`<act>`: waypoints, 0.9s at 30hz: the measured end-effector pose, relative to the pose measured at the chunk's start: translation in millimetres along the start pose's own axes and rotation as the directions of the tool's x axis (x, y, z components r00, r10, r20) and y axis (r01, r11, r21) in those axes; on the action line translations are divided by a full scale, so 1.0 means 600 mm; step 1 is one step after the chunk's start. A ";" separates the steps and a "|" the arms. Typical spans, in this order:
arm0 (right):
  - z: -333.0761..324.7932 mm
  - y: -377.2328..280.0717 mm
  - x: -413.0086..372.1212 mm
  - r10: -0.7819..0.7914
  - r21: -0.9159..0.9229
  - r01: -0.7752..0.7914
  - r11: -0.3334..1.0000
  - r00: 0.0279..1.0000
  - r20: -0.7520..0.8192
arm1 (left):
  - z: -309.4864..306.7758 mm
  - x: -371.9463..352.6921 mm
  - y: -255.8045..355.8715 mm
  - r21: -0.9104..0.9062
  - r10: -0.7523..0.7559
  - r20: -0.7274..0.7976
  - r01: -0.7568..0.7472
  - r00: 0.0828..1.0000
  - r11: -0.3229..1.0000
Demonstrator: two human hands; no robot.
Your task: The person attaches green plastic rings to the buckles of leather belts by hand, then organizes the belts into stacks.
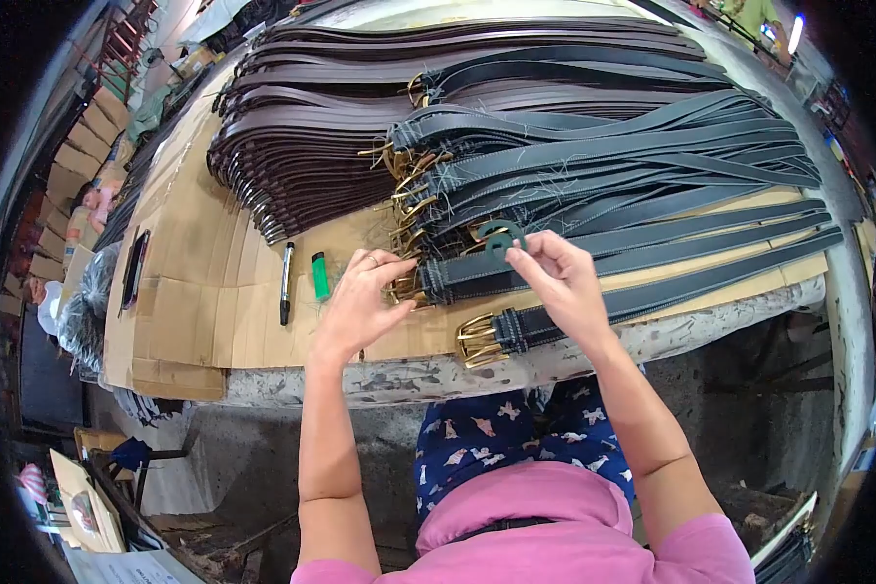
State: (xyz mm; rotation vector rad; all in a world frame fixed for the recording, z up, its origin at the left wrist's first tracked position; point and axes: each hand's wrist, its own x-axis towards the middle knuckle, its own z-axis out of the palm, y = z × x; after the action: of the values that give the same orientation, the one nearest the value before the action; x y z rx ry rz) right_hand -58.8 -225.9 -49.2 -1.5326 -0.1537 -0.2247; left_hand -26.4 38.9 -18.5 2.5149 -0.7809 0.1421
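My left hand [358, 300] is at the buckle end of a black belt [487, 273], its index finger and thumb on either side of the brass buckle [407, 283]. In my right hand [566, 282], thumb and fingertips pinch a small tool with dark green loops [499, 238], like scissors handles; its blades cannot be made out. Just below lies another black belt [545, 324], its brass buckle [477, 339] near the table's front edge. Loose dark threads cling to the pile of black belts [603, 161] beyond my hands.
Dark brown belts [311, 127] are stacked at the back left. A marker pen [286, 282] and a green lighter [320, 275] lie on the cardboard [180, 321] left of my hand. A dark pen-like item [135, 270] is farther left. The table's wrapped front edge [399, 382] runs before me.
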 end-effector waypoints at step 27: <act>0.080 0.032 -0.005 -0.262 -0.439 0.228 0.869 0.965 -0.018 | 0.087 0.025 0.037 -0.451 -0.346 -0.340 0.171 0.874 0.876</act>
State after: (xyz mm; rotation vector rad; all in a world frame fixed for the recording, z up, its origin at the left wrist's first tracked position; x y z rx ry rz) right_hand -54.9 -177.1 -67.0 -1.9468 -0.2503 -0.5509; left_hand -28.8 -10.2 -51.0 2.0583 -0.2505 0.3624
